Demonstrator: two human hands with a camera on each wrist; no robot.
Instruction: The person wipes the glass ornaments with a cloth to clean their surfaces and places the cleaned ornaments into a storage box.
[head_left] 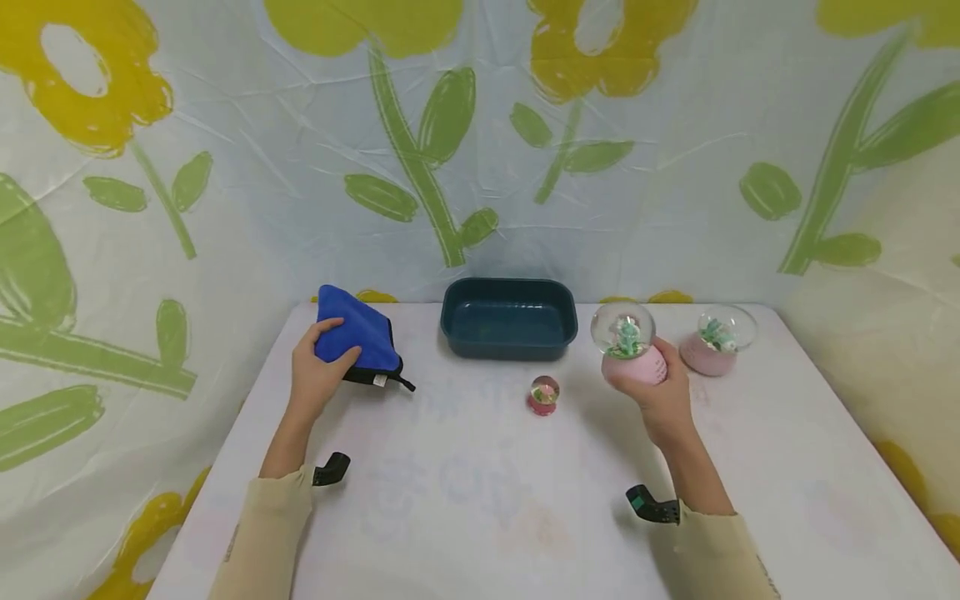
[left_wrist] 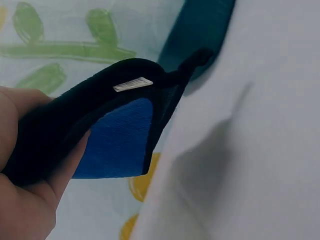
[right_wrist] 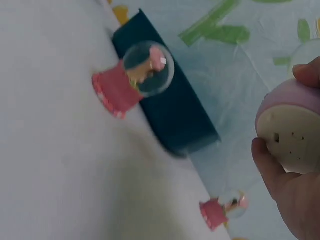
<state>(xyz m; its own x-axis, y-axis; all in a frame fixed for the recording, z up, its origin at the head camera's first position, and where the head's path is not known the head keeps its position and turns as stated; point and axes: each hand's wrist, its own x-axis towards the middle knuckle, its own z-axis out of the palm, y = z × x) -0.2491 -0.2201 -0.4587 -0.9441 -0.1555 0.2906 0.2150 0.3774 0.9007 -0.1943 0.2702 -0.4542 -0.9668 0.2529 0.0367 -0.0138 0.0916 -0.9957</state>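
Note:
My left hand (head_left: 315,375) grips a folded blue cloth (head_left: 356,333) with black edging, a white tag and a black loop. The left wrist view shows the cloth (left_wrist: 120,142) held above the table, its shadow beneath. On the right, my right hand (head_left: 667,400) holds a large snow globe (head_left: 633,367) by its pink base, with green figures inside the glass. Its pale underside (right_wrist: 292,137) faces the right wrist camera, so it is off the table. Between the hands stands a small snow globe (head_left: 543,397) on a red-pink base.
A dark teal rectangular tray (head_left: 510,346) sits at the table's back edge. Another large pink-based globe (head_left: 712,350) stands behind my right hand. The right wrist view also shows a second small globe (right_wrist: 215,214). A flower-printed cloth (head_left: 300,183) hangs behind the white table (head_left: 450,500).

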